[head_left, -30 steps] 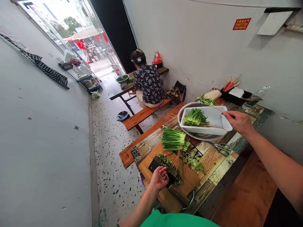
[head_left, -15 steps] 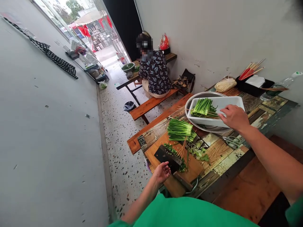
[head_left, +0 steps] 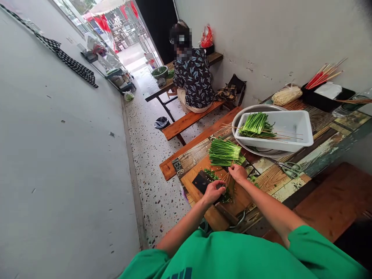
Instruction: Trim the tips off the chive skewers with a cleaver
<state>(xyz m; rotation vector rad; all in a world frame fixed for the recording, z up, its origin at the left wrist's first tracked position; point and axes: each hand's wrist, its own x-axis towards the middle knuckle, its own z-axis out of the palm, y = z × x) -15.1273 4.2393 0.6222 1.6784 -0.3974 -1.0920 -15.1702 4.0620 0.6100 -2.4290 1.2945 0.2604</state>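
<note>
A bundle of cut garlic chives (head_left: 223, 152) lies at the back of the wooden cutting board (head_left: 213, 219), with thin bamboo skewers (head_left: 227, 179) sticking out toward me. My right hand (head_left: 238, 173) is closed at the skewers, close to the cut ends of the chives. Curled at the skewers' near ends is my left hand (head_left: 214, 192), thumb and forefinger brought together; the exact grip is small in view. Beneath it a cleaver (head_left: 202, 182) rests on the board beside chopped green bits (head_left: 212, 174). More skewered chives (head_left: 255, 124) sit in a white tray (head_left: 299, 145).
The tray stands in a metal basin (head_left: 247, 149). Scissors (head_left: 290, 169) lie in front of it. A bag of enoki mushrooms (head_left: 287, 95) and a black box (head_left: 327, 99) with skewers are at the back right. Another person (head_left: 193, 79) sits on a bench ahead.
My right hand has moved left from the white tray to the skewers by the chives. My left hand has moved right, over the cleaver to the skewers. The view has shifted slightly.
</note>
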